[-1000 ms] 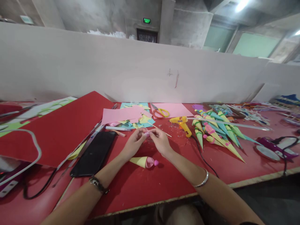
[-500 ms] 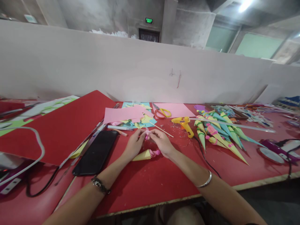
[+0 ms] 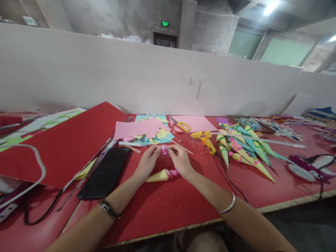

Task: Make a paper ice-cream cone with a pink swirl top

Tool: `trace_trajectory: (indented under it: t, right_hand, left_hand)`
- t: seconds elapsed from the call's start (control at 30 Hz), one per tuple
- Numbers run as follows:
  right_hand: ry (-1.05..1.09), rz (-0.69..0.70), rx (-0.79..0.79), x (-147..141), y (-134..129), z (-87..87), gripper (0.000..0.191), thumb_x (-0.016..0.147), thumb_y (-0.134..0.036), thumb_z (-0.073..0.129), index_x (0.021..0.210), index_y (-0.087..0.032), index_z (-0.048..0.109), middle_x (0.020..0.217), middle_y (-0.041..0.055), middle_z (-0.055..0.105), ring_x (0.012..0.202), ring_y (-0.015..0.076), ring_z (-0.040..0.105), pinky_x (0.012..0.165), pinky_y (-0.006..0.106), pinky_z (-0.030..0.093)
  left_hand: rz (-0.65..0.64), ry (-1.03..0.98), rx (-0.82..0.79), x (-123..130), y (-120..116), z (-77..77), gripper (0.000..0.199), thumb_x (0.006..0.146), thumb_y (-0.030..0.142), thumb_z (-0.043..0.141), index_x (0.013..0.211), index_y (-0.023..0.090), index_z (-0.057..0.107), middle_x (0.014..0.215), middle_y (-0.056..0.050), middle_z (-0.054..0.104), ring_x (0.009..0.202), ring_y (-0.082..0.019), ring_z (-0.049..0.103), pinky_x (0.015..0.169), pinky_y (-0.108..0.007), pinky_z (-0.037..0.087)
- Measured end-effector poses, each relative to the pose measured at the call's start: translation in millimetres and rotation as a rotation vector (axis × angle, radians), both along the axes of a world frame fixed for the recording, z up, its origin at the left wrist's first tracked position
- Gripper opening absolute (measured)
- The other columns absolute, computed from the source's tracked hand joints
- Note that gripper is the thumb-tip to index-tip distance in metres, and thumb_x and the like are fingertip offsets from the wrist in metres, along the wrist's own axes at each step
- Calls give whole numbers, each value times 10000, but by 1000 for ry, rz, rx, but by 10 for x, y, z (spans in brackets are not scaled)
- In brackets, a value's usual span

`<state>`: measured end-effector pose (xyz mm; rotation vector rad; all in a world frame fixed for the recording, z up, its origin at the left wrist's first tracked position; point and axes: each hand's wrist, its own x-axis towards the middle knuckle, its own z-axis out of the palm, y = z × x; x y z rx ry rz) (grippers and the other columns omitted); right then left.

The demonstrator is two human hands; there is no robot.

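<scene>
A small pink piece [image 3: 164, 149] is pinched between the fingertips of both hands over the middle of the red table; its exact kind is too small to make out. My left hand [image 3: 148, 161] grips it from the left and my right hand [image 3: 181, 161] from the right, fingers bent and closed. Just below them lies a yellow paper cone [image 3: 159, 175] with a pink twisted top and a pink pompom, its right end close to my right wrist. Behind my right hand a thin wooden stick [image 3: 183, 147] rests on the table.
To the right lie a yellow glue gun [image 3: 207, 140] with its cord and a pile of finished paper cones [image 3: 244, 143]. Scissors [image 3: 180, 126] rest on pink paper [image 3: 202, 122]. On the left are a black phone [image 3: 106, 173] and a large red board [image 3: 70, 147].
The hands stay together around the pink piece, with only slight finger movement. The whole view has shifted a little; the things on the table lie as before.
</scene>
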<state>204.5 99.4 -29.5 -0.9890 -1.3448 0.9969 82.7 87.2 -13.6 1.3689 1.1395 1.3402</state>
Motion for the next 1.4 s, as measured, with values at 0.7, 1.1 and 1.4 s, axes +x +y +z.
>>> trace_trajectory:
  t: [0.7,1.1,1.4]
  right_hand:
    - [413,270,-317,23,-31,140,239,587,-227,670,755,-186,505,651,-41,605,594,121,597,652,293,498]
    - [669,452,-465,42,-22,128,234,602,-197,708,713,-174,504,643,-50,595,582,59,556,576,173,468]
    - [700,530,-421,42,-31,126,172,628,-182,701,681,-173,537,640,-51,554,548,56,494,519,156,410]
  left_hand:
    - [-207,-482,-294,-39,-16,30,133,629,213,689,728,142,635,737,-6,630,669,-99,555,617,-177,429]
    - [-334,-507,-350,-47,-47,109,87,679,206,653,651,152,591,448,84,394,340,-13,263,398,-152,330]
    - [-305,-463,-349,-89,-32,67,114,634,192,677,697,148,592,507,60,454,421,-39,366,385,-139,311]
